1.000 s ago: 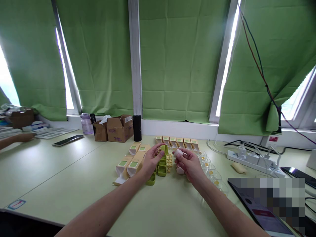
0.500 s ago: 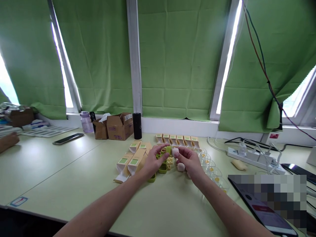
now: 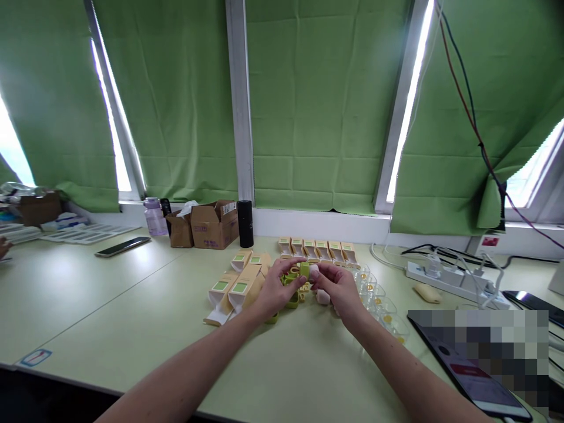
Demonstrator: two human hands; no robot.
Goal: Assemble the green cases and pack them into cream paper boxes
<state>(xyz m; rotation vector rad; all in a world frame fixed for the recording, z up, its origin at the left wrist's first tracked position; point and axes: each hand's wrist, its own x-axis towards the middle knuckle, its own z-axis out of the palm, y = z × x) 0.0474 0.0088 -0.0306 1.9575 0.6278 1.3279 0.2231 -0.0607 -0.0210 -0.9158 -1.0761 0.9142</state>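
Note:
My left hand (image 3: 277, 291) pinches a small green case (image 3: 304, 269) between thumb and fingers. My right hand (image 3: 340, 291) grips a small white rounded block (image 3: 314, 271), pressed up against the case's right side and partly hidden by my fingertips. Below them, another white block (image 3: 323, 297) lies on the table. More green cases (image 3: 291, 301) and small yellow pieces (image 3: 302, 292) sit under and beside my left hand. Opened cardboard boxes with green labels (image 3: 239, 288) lie left of it. Clear cups with yellow centres (image 3: 388, 319) line up right of my right hand.
A row of small opened boxes (image 3: 321, 249) stands at the back. Further left are brown cartons (image 3: 214, 226), a black bottle (image 3: 245, 224) and a phone (image 3: 122, 247). On the right are a power strip (image 3: 458, 286) and a tablet (image 3: 471, 370). Another person's hand (image 3: 4, 248) shows at far left.
The green case and white block have come closer together, now touching, and shifted slightly right. The other person's hand at far left has drawn back towards the frame's edge.

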